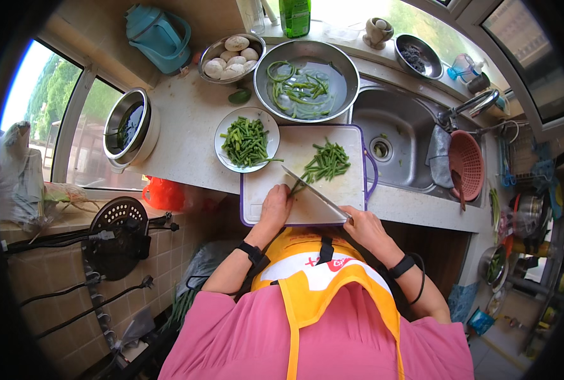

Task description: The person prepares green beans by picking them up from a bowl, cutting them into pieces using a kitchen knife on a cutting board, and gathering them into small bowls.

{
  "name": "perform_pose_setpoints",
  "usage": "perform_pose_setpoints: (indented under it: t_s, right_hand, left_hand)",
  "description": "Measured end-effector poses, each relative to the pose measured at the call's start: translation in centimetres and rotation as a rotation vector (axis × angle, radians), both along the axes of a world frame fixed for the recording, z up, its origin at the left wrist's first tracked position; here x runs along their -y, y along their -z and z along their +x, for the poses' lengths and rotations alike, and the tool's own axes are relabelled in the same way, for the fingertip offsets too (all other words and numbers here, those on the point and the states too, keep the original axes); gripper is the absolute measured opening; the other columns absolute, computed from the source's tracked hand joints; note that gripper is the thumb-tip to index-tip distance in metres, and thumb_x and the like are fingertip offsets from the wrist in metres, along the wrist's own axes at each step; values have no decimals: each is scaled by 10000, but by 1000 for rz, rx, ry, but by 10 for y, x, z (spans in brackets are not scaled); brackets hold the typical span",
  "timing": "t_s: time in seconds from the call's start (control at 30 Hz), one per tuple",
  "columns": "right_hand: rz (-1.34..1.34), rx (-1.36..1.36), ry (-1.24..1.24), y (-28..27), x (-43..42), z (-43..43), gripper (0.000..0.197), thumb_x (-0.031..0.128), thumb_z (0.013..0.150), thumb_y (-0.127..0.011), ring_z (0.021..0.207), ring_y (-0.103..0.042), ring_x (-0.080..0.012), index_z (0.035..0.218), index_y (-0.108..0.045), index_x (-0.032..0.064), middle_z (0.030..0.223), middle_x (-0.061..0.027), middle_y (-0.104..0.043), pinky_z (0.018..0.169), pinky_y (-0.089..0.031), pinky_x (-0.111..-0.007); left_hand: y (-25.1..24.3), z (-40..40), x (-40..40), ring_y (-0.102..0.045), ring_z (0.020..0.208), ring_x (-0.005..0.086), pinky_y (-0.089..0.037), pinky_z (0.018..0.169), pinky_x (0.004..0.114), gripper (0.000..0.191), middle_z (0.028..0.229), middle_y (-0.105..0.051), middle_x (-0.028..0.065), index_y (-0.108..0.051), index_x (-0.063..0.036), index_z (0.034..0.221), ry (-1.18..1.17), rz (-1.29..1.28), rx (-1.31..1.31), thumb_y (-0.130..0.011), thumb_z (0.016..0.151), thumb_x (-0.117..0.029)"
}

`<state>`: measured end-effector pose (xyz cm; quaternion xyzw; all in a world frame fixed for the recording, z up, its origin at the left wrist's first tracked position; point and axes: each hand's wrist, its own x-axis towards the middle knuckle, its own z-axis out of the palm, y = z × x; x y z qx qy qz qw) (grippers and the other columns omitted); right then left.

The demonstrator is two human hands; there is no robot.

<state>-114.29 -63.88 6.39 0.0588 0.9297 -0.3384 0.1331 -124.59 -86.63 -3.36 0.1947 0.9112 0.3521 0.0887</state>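
My right hand (366,229) grips the handle of a kitchen knife (321,196), whose blade slants up and left across a purple-rimmed white cutting board (346,204). Pressed to the board left of the blade, my left hand (276,208) holds a small bunch of green stems (298,186), which look like garlic scapes. The knife edge lies at these stems. Just beyond the blade is a pile of short cut pieces (328,160). A white plate (223,131) heaped with more cut green pieces (245,142) overlaps the board's upper left corner.
Behind the board stands a steel basin (351,97) with water and long green stems. Left of it sits a bowl of eggs (232,59). The sink (405,156) adjoins the board on the right, with a pink colander (472,166) at its far side. A blue thermos jug (156,38) occupies the back left.
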Motion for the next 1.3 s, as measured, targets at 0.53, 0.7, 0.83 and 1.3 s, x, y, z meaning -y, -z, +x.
perform_pose_setpoints:
  t_s: [0.53,0.7,0.83,1.3]
  right_hand:
    - [-51,9,-39,-9,1,12,377,97,797,-560,699,-625,-387,1168,-623,123,721,-217,-627,678,-517,-442]
    - [7,42,-43,-3,4,3,360,97,793,-566,702,-631,-387,1143,-640,129,723,-224,-632,691,-525,-449]
    - [3,7,-81,0,4,4,365,107,795,-573,693,-631,-383,1155,-632,121,710,-217,-628,679,-521,-439]
    - [-50,114,-67,-11,-16,32,390,127,769,-579,688,-634,-353,1153,-642,163,752,-194,-633,683,-529,-405]
  left_hand:
    - [3,1,13,-576,779,347,-475,689,405,255,866,-577,176,-555,-6,931,-150,134,53,-714,748,-88]
    - [-8,1,20,-586,817,384,-478,710,431,204,877,-596,199,-567,-2,868,-89,8,171,-684,783,-147]
    - [5,0,7,-602,731,339,-484,668,400,153,843,-605,161,-606,-9,889,-69,13,28,-664,787,-107]
    - [-37,-69,22,-540,851,300,-463,746,386,161,936,-506,120,-590,-44,883,-170,-7,-212,-700,770,-72]
